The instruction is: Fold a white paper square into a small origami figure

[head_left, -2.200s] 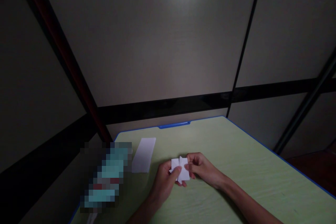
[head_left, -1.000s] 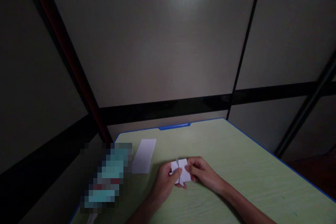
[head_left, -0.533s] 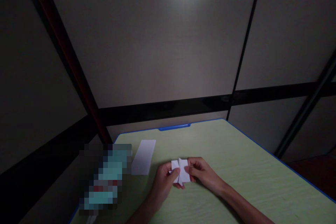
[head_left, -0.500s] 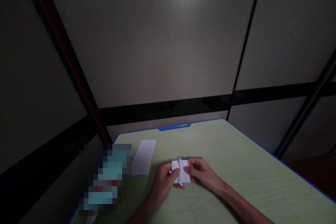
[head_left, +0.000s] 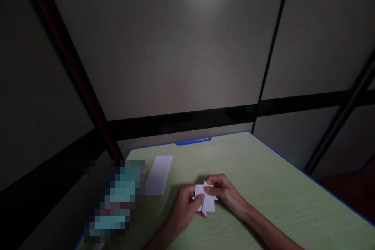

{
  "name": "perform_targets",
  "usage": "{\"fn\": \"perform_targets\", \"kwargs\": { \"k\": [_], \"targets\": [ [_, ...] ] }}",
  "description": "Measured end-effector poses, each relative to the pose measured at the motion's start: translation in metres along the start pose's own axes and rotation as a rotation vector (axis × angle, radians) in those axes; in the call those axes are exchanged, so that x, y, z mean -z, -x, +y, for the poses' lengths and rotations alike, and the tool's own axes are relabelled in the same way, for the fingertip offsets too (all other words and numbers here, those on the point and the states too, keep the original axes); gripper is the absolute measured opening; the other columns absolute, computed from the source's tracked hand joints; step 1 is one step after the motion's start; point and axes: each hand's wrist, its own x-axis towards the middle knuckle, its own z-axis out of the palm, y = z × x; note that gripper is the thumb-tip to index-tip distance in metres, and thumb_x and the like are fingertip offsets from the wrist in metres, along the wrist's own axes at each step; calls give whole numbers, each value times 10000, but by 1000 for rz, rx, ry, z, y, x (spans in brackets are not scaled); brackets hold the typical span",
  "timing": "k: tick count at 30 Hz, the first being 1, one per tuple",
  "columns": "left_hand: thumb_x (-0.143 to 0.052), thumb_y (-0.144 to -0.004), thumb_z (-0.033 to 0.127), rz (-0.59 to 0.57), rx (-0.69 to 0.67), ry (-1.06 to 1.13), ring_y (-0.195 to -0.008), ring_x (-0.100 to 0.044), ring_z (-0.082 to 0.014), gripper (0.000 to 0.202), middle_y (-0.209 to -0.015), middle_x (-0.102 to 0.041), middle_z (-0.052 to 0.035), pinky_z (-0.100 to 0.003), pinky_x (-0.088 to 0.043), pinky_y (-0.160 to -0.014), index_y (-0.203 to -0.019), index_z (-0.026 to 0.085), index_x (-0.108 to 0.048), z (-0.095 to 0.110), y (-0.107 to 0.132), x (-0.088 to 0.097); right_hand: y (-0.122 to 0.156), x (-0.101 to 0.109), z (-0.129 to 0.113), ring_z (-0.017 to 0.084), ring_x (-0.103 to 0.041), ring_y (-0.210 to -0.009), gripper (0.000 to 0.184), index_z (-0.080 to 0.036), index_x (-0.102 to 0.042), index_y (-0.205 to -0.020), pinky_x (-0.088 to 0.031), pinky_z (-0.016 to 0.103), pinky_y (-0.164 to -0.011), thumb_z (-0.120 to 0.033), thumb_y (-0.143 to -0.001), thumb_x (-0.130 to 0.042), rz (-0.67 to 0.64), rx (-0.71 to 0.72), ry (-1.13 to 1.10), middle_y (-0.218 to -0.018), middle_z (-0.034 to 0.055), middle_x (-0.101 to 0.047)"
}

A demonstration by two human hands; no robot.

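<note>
We have the folded white paper (head_left: 209, 204) pinched by both hands over the green table (head_left: 263, 175): it lies just to the right of our left hand (head_left: 184, 206), whose thumb presses on its left part, and just to the left of our right hand (head_left: 227, 191), whose thumb presses near its far edge. Neither hand is nearer, since both touch it. We see a squarish body with small points jutting out, so no clear long axis; the flat paper strip (head_left: 158, 175) lies beyond our left hand, untouched

Two hands (head_left: 183, 205) (head_left: 227, 192), one folded paper (head_left: 209, 204), one flat sheet (head_left: 158, 175), one table (head_left: 281, 195)
</note>
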Motion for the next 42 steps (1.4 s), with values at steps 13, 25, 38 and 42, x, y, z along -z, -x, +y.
{"fn": "perform_targets", "kwargs": {
  "k": [13, 25, 38, 42],
  "targets": [
    [-498, -615, 291, 40, -17, -64, -381, -488, -93, 199, -477, -555, -3, -174, -365, -350, -618, 100, -556, 0, -1, 1, -1, -2, 4, 47, -337, -372, 289, -135, -413, -499, -226, 171, -365, -372, -620, -527, -5, 63, 32, -405, -63, -379],
    [-579, -544, 310, 99, -37, -2, -438, -448, -93, 224, -475, -531, 7, -183, -344, -407, -569, 87, -586, 4, 0, 1, 4, -11, 4, 50, -290, -415, 288, -154, -378, -529, -211, 165, -369, -388, -675, -460, 37, 131, 159, -452, -65, -313],
    [-577, -563, 299, -6, -65, 63, -468, -432, -89, 213, -501, -521, 0, -187, -333, -452, -593, 88, -572, 3, -2, 3, 5, -23, 6, 49, -325, -378, 310, -151, -364, -483, -275, 180, -388, -373, -642, -512, -11, 108, -321, -420, -61, -352],
    [-587, -553, 293, 52, -63, 76, -462, -424, -86, 207, -503, -521, 3, -184, -330, -445, -600, 91, -575, 3, -3, 0, 2, -22, 7, 41, -300, -370, 310, -149, -364, -481, -259, 172, -373, -365, -633, -526, 50, 94, -319, -420, -67, -327]
  ]
}}
